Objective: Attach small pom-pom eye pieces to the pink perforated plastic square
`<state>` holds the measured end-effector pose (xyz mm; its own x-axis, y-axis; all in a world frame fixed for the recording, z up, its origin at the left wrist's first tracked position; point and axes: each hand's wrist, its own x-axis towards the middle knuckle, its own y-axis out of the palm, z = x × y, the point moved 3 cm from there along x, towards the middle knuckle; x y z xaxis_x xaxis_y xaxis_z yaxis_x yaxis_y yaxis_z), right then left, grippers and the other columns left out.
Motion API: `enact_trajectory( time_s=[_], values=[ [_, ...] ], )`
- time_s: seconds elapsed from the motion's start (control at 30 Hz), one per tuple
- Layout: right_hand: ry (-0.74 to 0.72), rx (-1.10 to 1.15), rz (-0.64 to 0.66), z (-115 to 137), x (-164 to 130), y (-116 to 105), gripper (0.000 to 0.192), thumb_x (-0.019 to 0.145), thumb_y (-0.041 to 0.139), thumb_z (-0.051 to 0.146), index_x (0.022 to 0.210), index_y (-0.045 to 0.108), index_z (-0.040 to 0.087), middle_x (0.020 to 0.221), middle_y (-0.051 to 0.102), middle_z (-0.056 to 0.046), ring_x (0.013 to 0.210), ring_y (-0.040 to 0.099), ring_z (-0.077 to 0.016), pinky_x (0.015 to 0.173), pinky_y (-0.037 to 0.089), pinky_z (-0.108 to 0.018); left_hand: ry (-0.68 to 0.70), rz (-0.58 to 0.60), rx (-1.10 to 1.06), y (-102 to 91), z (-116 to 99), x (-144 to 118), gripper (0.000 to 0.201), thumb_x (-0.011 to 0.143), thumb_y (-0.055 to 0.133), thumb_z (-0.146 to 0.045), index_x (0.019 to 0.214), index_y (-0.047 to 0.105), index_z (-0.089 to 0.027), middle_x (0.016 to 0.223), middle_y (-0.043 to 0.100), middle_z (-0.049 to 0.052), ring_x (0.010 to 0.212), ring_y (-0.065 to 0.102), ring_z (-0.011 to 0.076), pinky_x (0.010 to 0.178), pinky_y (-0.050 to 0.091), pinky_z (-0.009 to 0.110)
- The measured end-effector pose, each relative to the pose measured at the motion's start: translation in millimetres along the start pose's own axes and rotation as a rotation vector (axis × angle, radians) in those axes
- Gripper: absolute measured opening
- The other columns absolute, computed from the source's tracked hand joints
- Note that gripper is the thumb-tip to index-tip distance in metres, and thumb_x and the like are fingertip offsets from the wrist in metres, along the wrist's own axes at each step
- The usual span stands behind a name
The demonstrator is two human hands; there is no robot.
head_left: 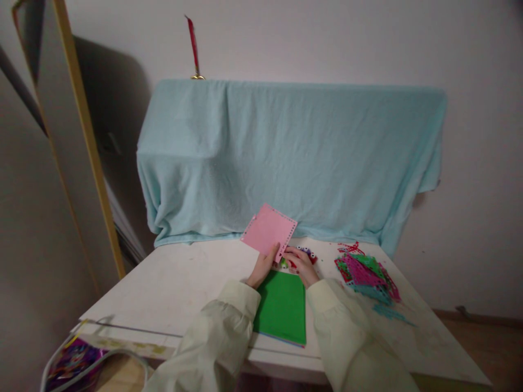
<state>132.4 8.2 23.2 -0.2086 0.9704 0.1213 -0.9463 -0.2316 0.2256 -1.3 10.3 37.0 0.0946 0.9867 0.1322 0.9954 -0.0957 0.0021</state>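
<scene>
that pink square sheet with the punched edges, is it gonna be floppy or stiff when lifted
The pink square paper sheet with punched edges looks fairly stiff: the left hand grips only its lower corner, yet it stands raised off the white table without sagging. It is probably very light, being so thin. The perforated border could tear if tugged.

blue cloth (294, 158), green sheets (284, 307), cut-paper pile (365, 275)

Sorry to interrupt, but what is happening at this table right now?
A person at a white table holds up a pink sheet in the left hand. The right hand rests on a small colourful tool beside it. A green stack lies between the sleeves, and cut paper pieces are piled to the right.
</scene>
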Motion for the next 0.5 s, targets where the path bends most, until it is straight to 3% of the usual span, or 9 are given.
enact_trajectory(
  time_s=[0.5],
  values=[
    [0.03,0.048,0.013,2,0,2,0.023,0.075,0.065,0.035,0.089,0.058,0.019,0.047,0.044,0.009,0.034,0.026,-0.0041,0.035,0.013,-0.019,0.001,0.019,-0.018,1.5,20,8,0.058,0.076,0.047,-0.068,0.077,0.061,-0.012,0.058,0.058,0.002,0.049,0.05,0.0122,0.047,0.041,0.024]
  ],
)
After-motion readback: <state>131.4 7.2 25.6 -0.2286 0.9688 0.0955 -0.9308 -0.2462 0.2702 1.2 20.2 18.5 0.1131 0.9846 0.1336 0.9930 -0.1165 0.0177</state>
